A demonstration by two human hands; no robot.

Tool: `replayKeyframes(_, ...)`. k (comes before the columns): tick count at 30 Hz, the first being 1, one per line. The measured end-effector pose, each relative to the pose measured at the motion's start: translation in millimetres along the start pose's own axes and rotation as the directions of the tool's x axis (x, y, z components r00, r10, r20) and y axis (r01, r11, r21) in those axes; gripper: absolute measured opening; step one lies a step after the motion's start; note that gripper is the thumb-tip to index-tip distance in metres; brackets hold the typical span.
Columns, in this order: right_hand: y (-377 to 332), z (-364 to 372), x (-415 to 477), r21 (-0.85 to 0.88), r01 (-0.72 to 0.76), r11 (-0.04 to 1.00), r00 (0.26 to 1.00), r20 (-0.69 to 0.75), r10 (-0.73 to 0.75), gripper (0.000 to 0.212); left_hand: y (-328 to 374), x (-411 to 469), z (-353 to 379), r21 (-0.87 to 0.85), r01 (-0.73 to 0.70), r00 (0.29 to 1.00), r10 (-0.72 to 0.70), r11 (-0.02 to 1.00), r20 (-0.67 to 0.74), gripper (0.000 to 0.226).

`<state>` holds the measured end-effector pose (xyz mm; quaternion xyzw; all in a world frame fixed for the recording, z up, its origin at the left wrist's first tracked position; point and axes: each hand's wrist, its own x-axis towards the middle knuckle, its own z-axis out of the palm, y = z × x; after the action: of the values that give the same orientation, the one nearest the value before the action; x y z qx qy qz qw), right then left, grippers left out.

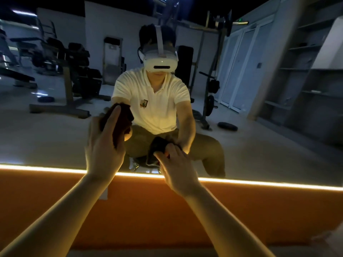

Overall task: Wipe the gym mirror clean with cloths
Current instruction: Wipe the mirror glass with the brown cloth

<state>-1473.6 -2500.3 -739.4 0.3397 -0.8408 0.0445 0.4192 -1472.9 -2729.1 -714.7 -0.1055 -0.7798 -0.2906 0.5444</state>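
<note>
A dark red cloth (123, 117) lies against the mirror (55, 138) a little above its lower edge, under the straight, flat fingers of the left hand (104, 145), which presses it to the glass. Just beside it, nearer the lower edge, the right hand (178, 169) grips a second dark cloth (156, 147) with curled fingers. A glowing light strip (259, 183) runs along the mirror's lower edge.

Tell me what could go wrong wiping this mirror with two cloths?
The upper cloth is pressed by the left hand, so it might slip down. The room is dim, so streaks on the mirror could be missed. The right hand holds its lower cloth near the light strip and might snag it.
</note>
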Motion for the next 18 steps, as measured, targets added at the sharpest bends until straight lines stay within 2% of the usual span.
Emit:
replayKeyframes(2,31,-23,-10,-0.057,-0.043,0.997,0.998,0.043,0.046,0.033,1,0,1,-0.023,0.001,1.000,-0.001,1.000,0.001,0.069)
replayKeyframes(4,59,-51,-17,-0.068,-0.273,0.960,0.959,-0.102,0.266,0.024,-1,-1,0,-0.045,0.009,1.000,-0.008,0.999,0.009,0.069)
replayKeyframes(5,71,-63,-16,-0.038,-0.416,0.909,0.894,-0.198,0.401,0.022,-3,-2,0,-0.046,0.010,1.000,-0.009,0.999,0.007,0.070)
replayKeyframes(7,82,-74,-10,0.063,-0.680,0.731,0.675,-0.336,0.657,0.024,-6,-5,1,-0.043,0.005,1.000,-0.004,0.999,0.011,0.072)
replayKeyframes(8,81,-73,-5,0.108,-0.758,0.643,0.571,-0.365,0.735,0.026,-7,-6,2,-0.039,0.008,1.000,-0.008,0.999,0.013,0.072)
replayKeyframes(9,74,-70,1,0.131,-0.789,0.600,0.518,-0.383,0.765,0.027,-7,-6,3,-0.037,0.014,1.000,-0.013,0.999,0.012,0.071)
replayKeyframes(10,63,-63,6,0.141,-0.783,0.606,0.516,-0.395,0.760,0.028,-6,-5,3,-0.037,0.019,1.000,-0.019,0.999,0.010,0.070)
replayKeyframes(15,-5,-13,41,0.204,-0.592,0.780,0.682,-0.389,0.620,0.032,-4,-1,-9,-0.065,0.092,0.995,-0.094,0.994,-0.022,0.057)
replayKeyframes(17,-34,4,58,0.203,-0.458,0.865,0.784,-0.367,0.501,0.033,-11,2,-18,-0.101,0.190,0.976,-0.199,0.977,-0.085,0.050)
replayKeyframes(18,-47,13,62,0.169,-0.360,0.918,0.855,-0.335,0.397,0.030,-15,1,-24,-0.105,0.232,0.961,-0.245,0.967,-0.132,0.047)
